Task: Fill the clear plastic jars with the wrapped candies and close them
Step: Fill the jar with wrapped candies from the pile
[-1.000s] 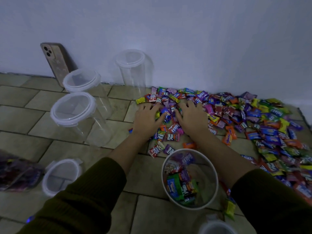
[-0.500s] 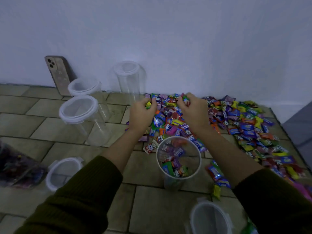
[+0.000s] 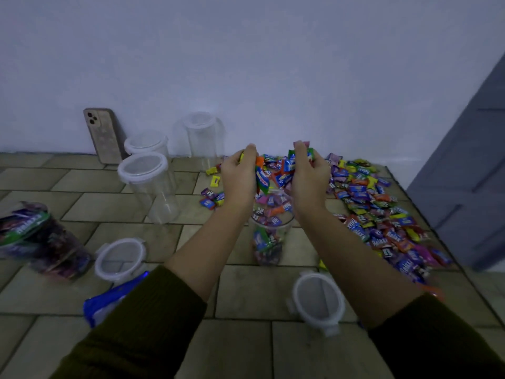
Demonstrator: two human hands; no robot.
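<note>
My left hand point(image 3: 238, 178) and my right hand point(image 3: 308, 178) are raised side by side, and between them they hold a bunch of wrapped candies point(image 3: 273, 173). Right below them stands an open clear jar point(image 3: 269, 236) partly filled with candies. A big pile of colourful wrapped candies point(image 3: 377, 212) spreads over the tiled floor to the right. Three empty clear jars stand at the back left: one with a lid point(image 3: 149, 184), one behind it point(image 3: 146, 144), one by the wall point(image 3: 200, 135).
Two loose white-rimmed lids lie on the floor, one at the left point(image 3: 120, 258) and one near my right arm point(image 3: 318, 300). A phone point(image 3: 103, 135) leans on the wall. A candy bag point(image 3: 41, 239) and a blue wrapper point(image 3: 109, 299) lie at the left. A grey door point(image 3: 470, 170) stands at the right.
My hands went from lying flat on the candy pile to gathering a bunch and lifting it over the open jar. The camera has tilted upward.
</note>
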